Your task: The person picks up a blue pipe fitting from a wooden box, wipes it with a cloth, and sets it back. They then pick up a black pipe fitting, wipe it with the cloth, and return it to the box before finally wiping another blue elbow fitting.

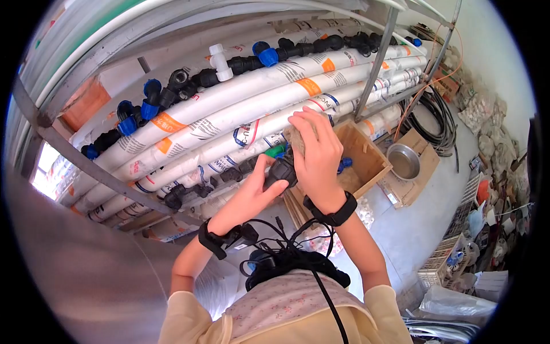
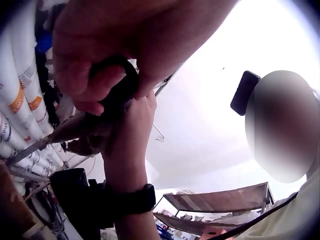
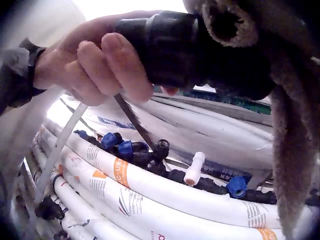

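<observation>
White pipes (image 1: 252, 107) behind, left hand (image 1: 258, 189) gripping fitting (image 1: 283, 172)

We see two things in the hands: a fitting (image 1: 282, 172) and a cloth (image 1: 295, 140). The fitting is black, thick and round, with raised ribs along its collar. We find it up off any surface, in the grip of the left hand (image 1: 255, 186), whose fingers curl round it. In the right wrist view it lies on its side, roughly level, its farther end lost in shadow beside the cloth.

The cloth is greyish brown, with a fuzzy nap. The right hand (image 1: 318, 152) holds it up against the fitting. We see one part bunched into a rolled loop, while a long fold hangs down limply below the fitting.
</observation>
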Demonstrator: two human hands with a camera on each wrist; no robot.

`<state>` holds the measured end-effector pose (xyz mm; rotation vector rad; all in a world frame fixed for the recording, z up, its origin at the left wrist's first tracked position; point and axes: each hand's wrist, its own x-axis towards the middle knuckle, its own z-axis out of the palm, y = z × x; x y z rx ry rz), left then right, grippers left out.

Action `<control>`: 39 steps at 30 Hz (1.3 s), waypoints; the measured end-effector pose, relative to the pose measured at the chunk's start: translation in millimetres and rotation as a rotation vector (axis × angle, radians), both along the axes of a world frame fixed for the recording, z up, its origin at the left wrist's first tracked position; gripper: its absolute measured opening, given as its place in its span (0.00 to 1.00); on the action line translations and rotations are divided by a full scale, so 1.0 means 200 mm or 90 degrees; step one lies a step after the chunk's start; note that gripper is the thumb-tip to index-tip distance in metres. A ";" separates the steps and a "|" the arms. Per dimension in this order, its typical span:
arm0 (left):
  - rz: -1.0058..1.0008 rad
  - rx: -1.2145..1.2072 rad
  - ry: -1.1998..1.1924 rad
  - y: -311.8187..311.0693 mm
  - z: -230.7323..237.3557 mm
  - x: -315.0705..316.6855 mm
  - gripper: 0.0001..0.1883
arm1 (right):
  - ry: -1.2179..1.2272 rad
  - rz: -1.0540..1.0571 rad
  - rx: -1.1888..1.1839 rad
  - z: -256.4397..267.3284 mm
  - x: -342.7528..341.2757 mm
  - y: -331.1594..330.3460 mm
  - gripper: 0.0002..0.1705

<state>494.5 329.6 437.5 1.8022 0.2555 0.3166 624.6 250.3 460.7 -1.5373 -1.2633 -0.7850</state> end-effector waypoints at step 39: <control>-0.175 -0.173 -0.043 0.38 0.13 -0.26 0.28 | -0.042 -0.134 0.230 0.02 0.15 -0.23 0.19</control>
